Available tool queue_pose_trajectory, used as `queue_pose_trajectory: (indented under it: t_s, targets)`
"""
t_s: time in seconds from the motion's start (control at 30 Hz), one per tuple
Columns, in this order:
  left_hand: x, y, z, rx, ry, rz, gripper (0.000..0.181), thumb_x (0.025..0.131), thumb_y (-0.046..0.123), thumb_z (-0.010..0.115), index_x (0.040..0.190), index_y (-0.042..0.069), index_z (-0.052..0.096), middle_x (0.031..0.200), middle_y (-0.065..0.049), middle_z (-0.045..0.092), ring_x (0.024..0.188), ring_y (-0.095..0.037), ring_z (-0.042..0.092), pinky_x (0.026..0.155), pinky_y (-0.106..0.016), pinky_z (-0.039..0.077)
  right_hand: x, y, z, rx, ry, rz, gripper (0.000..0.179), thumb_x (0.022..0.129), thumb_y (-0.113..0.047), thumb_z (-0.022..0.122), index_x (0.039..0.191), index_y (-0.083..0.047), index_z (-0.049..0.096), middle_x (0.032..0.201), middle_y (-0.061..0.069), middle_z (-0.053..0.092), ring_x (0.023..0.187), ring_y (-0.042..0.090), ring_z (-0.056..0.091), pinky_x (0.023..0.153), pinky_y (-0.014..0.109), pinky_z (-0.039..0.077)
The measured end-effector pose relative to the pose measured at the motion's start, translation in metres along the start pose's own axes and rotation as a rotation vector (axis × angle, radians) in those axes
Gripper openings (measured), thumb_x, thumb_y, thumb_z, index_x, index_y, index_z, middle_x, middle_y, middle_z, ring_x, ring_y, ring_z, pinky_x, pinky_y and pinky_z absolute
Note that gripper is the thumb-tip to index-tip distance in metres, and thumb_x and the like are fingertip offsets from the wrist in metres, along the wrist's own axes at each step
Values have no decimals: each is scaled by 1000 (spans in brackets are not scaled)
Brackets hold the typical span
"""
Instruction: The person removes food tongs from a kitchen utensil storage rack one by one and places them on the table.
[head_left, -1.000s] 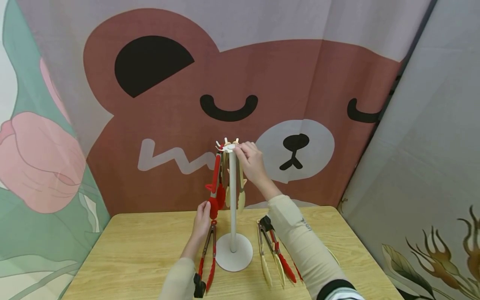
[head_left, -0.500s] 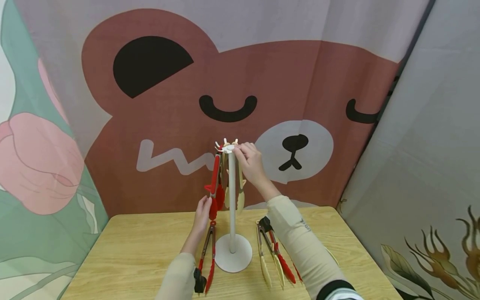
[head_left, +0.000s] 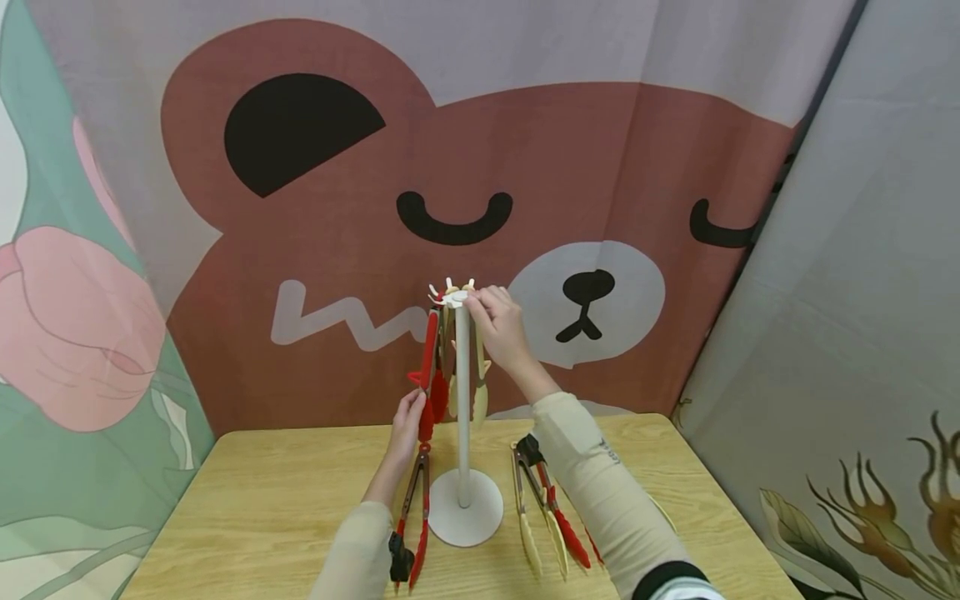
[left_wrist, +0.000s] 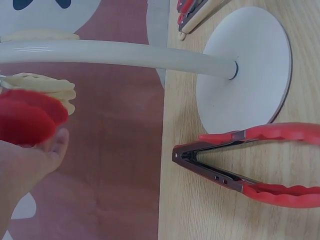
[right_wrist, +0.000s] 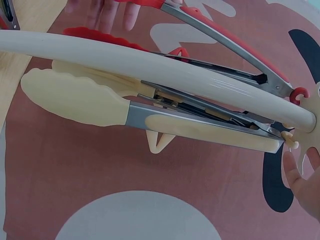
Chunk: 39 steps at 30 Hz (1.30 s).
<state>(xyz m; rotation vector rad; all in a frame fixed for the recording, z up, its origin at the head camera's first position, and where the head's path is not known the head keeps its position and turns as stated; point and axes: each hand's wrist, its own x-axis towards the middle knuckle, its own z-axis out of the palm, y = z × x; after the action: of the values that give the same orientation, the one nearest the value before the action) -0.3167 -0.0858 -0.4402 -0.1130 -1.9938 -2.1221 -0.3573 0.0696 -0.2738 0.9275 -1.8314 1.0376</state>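
Note:
A white stand (head_left: 463, 400) with a round base and a ring of hooks (head_left: 451, 293) rises from the table. Red tongs (head_left: 430, 350) hang on its left side, legs spread. My left hand (head_left: 405, 425) holds the red head of one leg between thumb and fingers; its fingertips (right_wrist: 107, 17) show behind that head in the right wrist view. Cream tongs (right_wrist: 75, 100) hang beside the pole. My right hand (head_left: 501, 329) pinches the edge of the hook ring; only part of that hand (right_wrist: 305, 190) shows in the right wrist view.
Another pair of red tongs (left_wrist: 280, 195) lies spread on the wooden table (head_left: 300, 483), left of the base. Right of it lie cream tongs (head_left: 530, 533) and red tongs (head_left: 567, 529), partly under the right sleeve. A bear-print curtain (head_left: 337, 250) hangs behind.
My left hand has shifted slightly up along the head of the hanging red tongs. The right hand stays at the hook ring. The view has drifted a little.

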Motion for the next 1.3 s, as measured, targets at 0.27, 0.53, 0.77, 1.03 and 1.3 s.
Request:
queue_pose_trajectory:
  t_s: [0.27,0.53,0.77,1.03,1.3]
  targets:
    - [-3,-2,0,-31,-51,-27,51,96,28,35,131,-9,32,127,-27,40,116,-38,38,95,-47,31,0,-2,1,3,3,9,19,87,-10,51,76,0,62,76,9,58,75,21,50,64,33,39]
    - [-3,-7,-2,-38,-114,9,51,95,29,36,129,-9,32,125,-27,41,113,-36,40,94,-48,31,-1,-2,2,7,17,0,19,87,-9,50,75,0,62,75,9,58,73,22,49,63,32,39]
    - [-6,-5,-5,-78,-134,61,41,92,17,44,123,-8,36,102,-13,50,88,-13,49,76,-28,42,-1,0,2,3,26,-16,19,87,-9,50,73,0,61,73,9,57,72,22,49,62,33,38]
    - [-11,-2,-8,-63,-152,106,29,90,9,48,113,-8,44,88,-3,51,78,-12,49,69,-26,43,-1,0,3,-3,26,-6,20,87,-9,50,71,0,59,73,8,57,71,21,48,62,32,38]
    - [-15,6,-8,-94,-144,65,33,85,9,53,112,-5,39,92,-4,51,83,-16,50,73,-29,41,0,0,3,-12,26,-11,21,87,-9,50,72,0,60,73,8,57,71,21,48,62,32,38]
